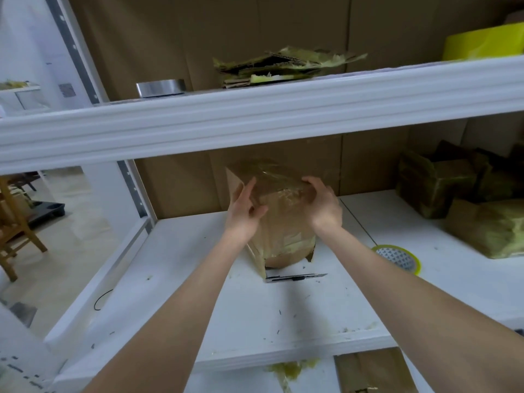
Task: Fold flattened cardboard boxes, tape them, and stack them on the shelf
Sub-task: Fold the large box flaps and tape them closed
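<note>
Wide white shelf (pixel 283 307) fills the view, two levels of it, brown cardboard sheets lining the back. On the lower level, towards the back and just left of centre, stands the box (pixel 283 222), upright, tall, brown, wrapped in clear shiny tape across its top and down its front. Both hands are on it. The left hand (pixel 246 211) takes the near left corner: fingers run up the left face, thumb bends across the front, so that grip is clamped on the corner. The right hand (pixel 323 205) comes in from the other side, fingers curled over the upper right edge, grip closed on the box too. The top is taped over, so what it holds cannot be told.

Far right on the same level sits a pile of folded boxes (pixel 453 188) with greenish tape, touching one another; a flap or two stands up, but their insides are hidden. Above, on the upper level, lies a ragged stack of flat cardboard (pixel 283 66), a yellow item (pixel 482 43) at the right end, a silver roll (pixel 160 87) at the left.

Back down: a yellow-rimmed tape roll (pixel 397 258) lies flat, right of the box beside the right forearm. A utility knife (pixel 295 277) lies just in front of the box.
</note>
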